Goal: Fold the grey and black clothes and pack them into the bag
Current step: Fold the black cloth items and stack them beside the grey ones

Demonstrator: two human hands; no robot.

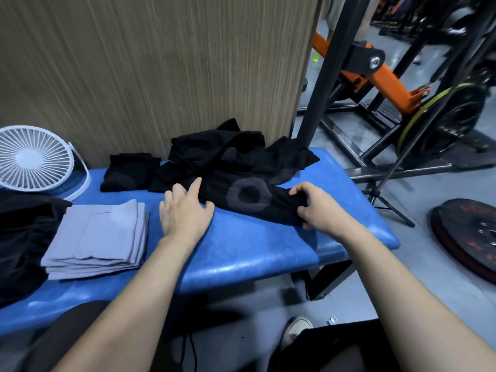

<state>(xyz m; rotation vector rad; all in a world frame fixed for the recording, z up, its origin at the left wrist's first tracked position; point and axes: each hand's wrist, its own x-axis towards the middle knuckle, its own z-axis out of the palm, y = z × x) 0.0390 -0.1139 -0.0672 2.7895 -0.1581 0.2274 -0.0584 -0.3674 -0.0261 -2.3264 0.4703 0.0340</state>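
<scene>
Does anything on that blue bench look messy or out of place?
Yes. Behind the black garment that the left hand presses and the right hand grips, a heap of black clothes lies crumpled against the wall, unlike the neat grey stack. A white fan also shares the bench.

A gym: orange-and-black steel weight machine (375,73) w/ yellow-rimmed black plate (442,122), black-and-red plate (467,237) on grey floor, blue padded vinyl bench (241,251).

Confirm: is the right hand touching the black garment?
Touching. Head view shows right hand pinching the end of the black garment, fingers curled round the fabric.
</scene>
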